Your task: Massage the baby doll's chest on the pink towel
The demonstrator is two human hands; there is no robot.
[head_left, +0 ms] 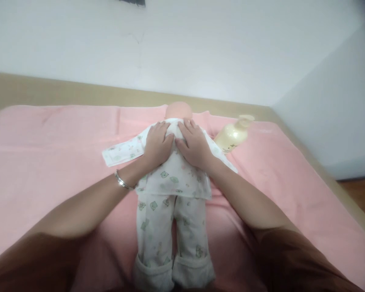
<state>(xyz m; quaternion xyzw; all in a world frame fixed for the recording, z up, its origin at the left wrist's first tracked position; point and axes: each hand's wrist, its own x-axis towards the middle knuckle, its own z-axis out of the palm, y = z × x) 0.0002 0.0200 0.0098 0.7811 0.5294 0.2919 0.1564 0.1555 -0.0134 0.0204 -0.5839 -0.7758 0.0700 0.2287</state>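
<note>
A baby doll (pixel 179 110) lies on a pink sheet with its bald head away from me. It wears a white printed top (pixel 179 178) and matching trousers (pixel 156 227) with turned-up cuffs. My left hand (pixel 158 142) rests flat on the left side of the upper top, fingers stretched toward the head. On the right side my right hand (pixel 194 144) lies the same way, fingers spread. The two thumbs are close together near the middle. Whether the doll is face up or face down I cannot tell. A silver bangle (pixel 121 180) circles my left wrist.
The pink sheet (pixel 63 129) covers a tan surface (pixel 79 89) whose edges show at the back and right. A pale yellow pump bottle (pixel 232 136) lies tilted right of the doll's shoulder. White walls (pixel 200 48) stand behind and to the right.
</note>
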